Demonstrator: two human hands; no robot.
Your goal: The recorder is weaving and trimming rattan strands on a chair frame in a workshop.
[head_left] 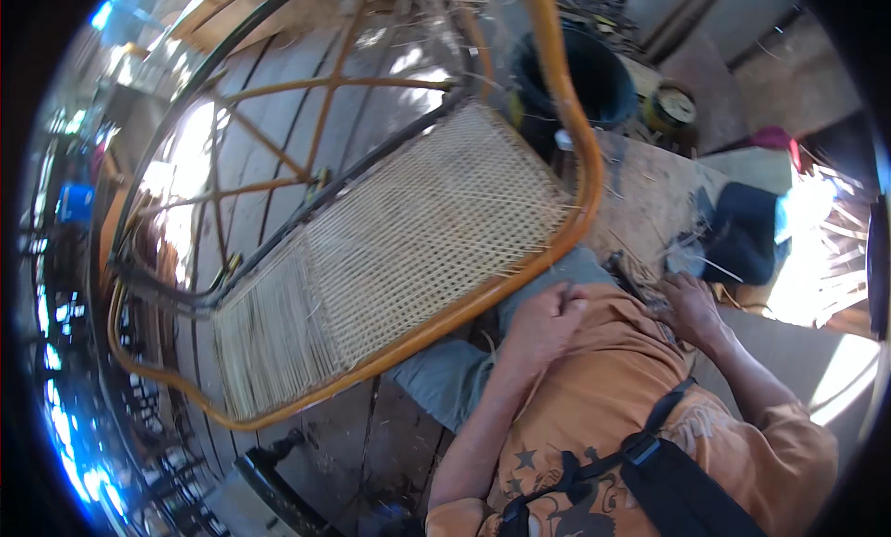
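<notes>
A floor of grey wooden planks (260, 82) spread beneath the work in the head view, with sunlight breaking in brightly at the left and right edges. The caned panel (418, 231) sat slantwise before the person, inside an orange-brown rattan frame (445, 319) whose near rail passed over the grey trousers (436, 379). Most of the panel showed open lattice weave; its left end carried close parallel strands. Beyond it, crossed poles (311, 156) stood inside a dark curved rim.

The left hand (548, 323) lay against the front of the orange shirt (603, 416), just beside the frame, its fingers curled; whether they held anything could not be told. The right hand (689, 307) reached down at the edge of a wooden board (650, 180), fingers bent among what seemed to be small tools and scraps, though shadow blurred that spot and its grip could not be made out. Near it lay a dark, box-like object (742, 232). A black bucket (608, 82) and a round tin (671, 105) stood farther off.
</notes>
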